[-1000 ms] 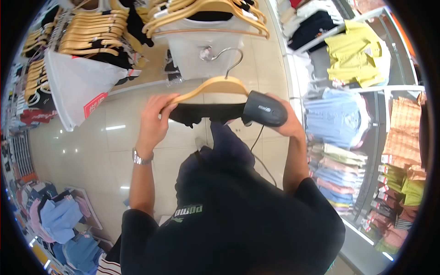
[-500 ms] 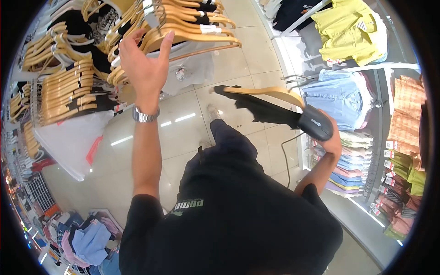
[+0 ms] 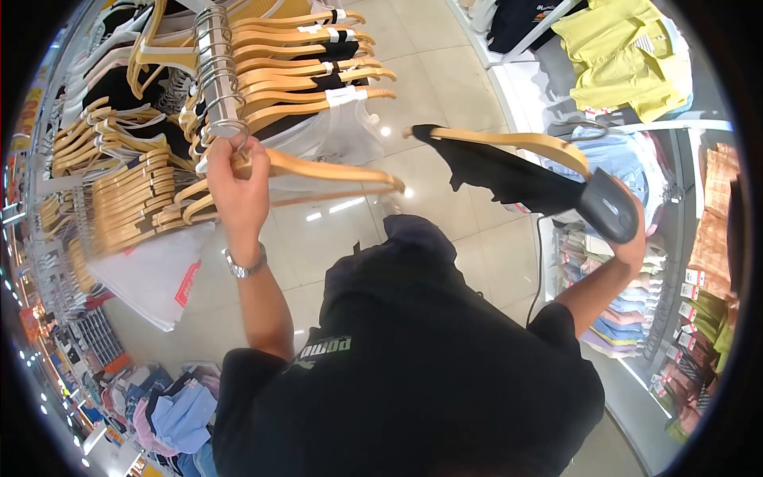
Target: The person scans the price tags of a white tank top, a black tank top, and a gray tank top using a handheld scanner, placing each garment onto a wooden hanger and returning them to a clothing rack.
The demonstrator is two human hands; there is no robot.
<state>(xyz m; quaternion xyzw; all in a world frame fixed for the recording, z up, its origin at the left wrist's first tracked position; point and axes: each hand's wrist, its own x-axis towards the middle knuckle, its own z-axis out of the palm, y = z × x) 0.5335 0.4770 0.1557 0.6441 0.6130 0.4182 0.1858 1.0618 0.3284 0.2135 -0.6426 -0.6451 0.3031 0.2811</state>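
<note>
Racked hanger [image 3: 318,169] now gripped by left hand [image 3: 236,191], previously open.

1. A wooden hanger [image 3: 318,169] on the rack, light tan with a metal hook, hung at the chrome rail; the left hand [image 3: 236,187] gripped it near the hook, and a white garment hung from it.
2. A second wooden hanger [image 3: 520,141] carried a black garment [image 3: 501,176], held up and tilted.
3. A black handheld scanner [image 3: 608,207] with a cord sat in the right hand [image 3: 636,242], against that hanger's end.
</note>
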